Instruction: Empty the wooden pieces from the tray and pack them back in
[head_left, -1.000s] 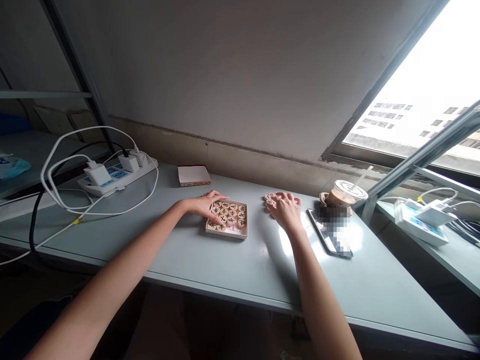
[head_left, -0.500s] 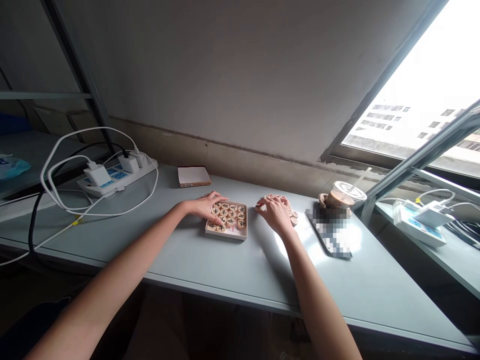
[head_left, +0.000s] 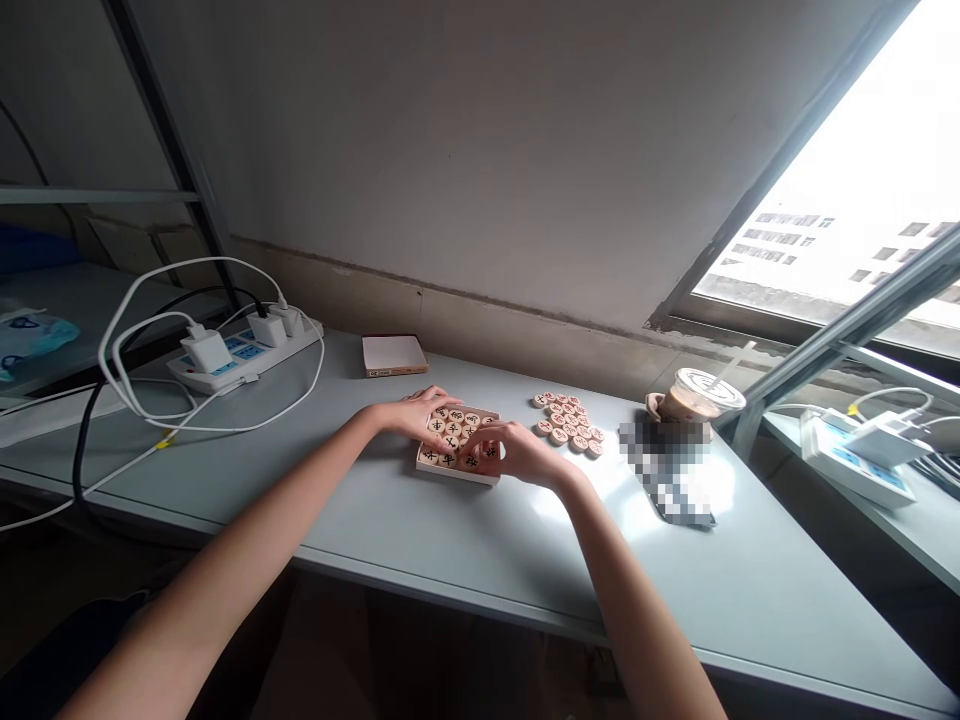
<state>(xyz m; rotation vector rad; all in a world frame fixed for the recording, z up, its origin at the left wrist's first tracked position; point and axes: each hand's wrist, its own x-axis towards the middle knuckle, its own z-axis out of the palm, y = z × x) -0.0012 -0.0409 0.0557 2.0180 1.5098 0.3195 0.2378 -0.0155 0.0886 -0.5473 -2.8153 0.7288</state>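
Observation:
A shallow box (head_left: 459,477) on the desk holds rows of round wooden pieces with dark characters (head_left: 451,443). My left hand (head_left: 415,414) rests on the box's left edge, its fingers apart over the upper left pieces. Over the box's right side is my right hand (head_left: 514,450), fingers bent down onto the front row and touching a piece there. Those fingertips partly cover the pieces on that side. To the right of the box, several loose round pieces with red characters (head_left: 574,420) lie flat in a cluster.
Behind the box lies an open box lid (head_left: 394,355). A power strip (head_left: 236,360) with looping white cables is at the left. At the right are a drink cup with a straw (head_left: 697,398) and a blurred flat object (head_left: 667,480). The desk's front edge runs below.
My right hand has moved left from the red-character pieces to the box. The front row now has a piece where a gap was. My left hand stays at the box; the view has shifted slightly.

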